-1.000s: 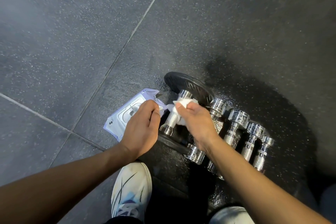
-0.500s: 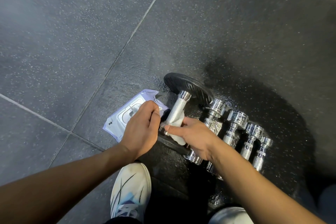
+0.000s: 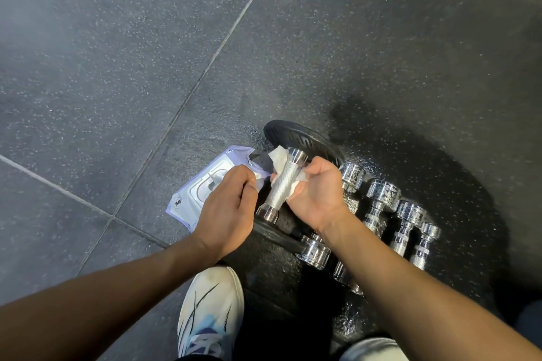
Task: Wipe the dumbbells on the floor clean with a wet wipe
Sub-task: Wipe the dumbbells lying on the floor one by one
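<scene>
We look down at our two bare hands over a dark speckled floor (image 3: 117, 67). Our right hand (image 3: 318, 190) is curled round a white wet wipe (image 3: 280, 160) that is wrapped about the knurled handle of the large dumbbell (image 3: 283, 183). The fingers fold under the handle from the right side, the thumb lies near the upper collar, and the wipe shows as a loose flap above the handle on its left and as a crumpled fold below the palm. The grip is narrow, closed on wipe and bar together.

Our left hand (image 3: 227, 211) sits just left of the same dumbbell, knuckles up, fingers bent downward. The fingertips are hidden behind the hand; we cannot tell whether they pinch the edge of the wipe, press the lower black plate, or touch the wipes packet (image 3: 202, 190). The hand overlaps the packet's right part in this view.

The large dumbbell lies on the floor, tilted in the picture from lower left to upper right, its far black plate (image 3: 296, 138) at the top and its near plate partly hidden under our wrists. The chrome collar (image 3: 267, 212) at its lower end is bare.

To the right lies a row of small chrome dumbbells (image 3: 381, 205), side by side and near one another, the nearest just beside our right hand. The floor around them glistens.

A white shoe (image 3: 209, 311) shows at the lower edge, below our left wrist.
</scene>
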Available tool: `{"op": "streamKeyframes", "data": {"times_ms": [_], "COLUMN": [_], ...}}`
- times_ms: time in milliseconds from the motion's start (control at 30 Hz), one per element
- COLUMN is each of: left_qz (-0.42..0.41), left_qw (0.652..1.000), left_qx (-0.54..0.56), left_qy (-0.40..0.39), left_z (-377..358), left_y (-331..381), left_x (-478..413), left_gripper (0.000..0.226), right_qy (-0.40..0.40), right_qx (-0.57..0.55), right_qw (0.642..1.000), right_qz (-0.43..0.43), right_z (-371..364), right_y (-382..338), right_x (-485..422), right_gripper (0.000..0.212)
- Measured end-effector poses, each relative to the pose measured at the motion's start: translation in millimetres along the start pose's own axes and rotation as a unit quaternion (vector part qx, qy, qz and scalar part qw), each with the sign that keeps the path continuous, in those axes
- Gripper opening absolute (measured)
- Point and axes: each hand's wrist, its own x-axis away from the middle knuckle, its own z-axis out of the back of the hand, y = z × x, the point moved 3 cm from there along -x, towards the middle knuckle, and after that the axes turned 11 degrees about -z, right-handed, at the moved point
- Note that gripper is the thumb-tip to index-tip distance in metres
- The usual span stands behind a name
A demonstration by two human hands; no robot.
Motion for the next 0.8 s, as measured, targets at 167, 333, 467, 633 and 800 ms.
{"op": "streamKeyframes", "data": {"times_ms": [167,333,467,633,800], "left_qz": [0.001,0.007,0.003,0.005,0.004], "left_qw": [1.0,1.0,1.0,1.0,1.0], "left_qx": [0.001,-0.002,-0.008,-0.009,-0.008], "left_qy": [0.002,0.009,0.007,0.01,0.015], "left_z": [-1,-2,-2,-1,-1], "left_y": [-2,-6,-4,-5,-5], "left_x": [0,-1,-1,0,0], "left_gripper": [0.019,0.018,0.018,0.018,0.018], "right_qy": [0.027,0.064,0.113,0.193,0.22], "right_qx": [0.151,0.287,0.4,0.724,0.799], "right_qw": [0.988,0.954,0.907,0.651,0.471], "right_qz": [-0.01,-0.063,-0.064,0.121,0.302], "right_z": [-9,-2,1,-6,-4], "right_y": [6,29,25,18,6], "right_x": [10,31,45,54,47], "right_gripper": [0.037,0.018,0.023,0.008,0.03]}}
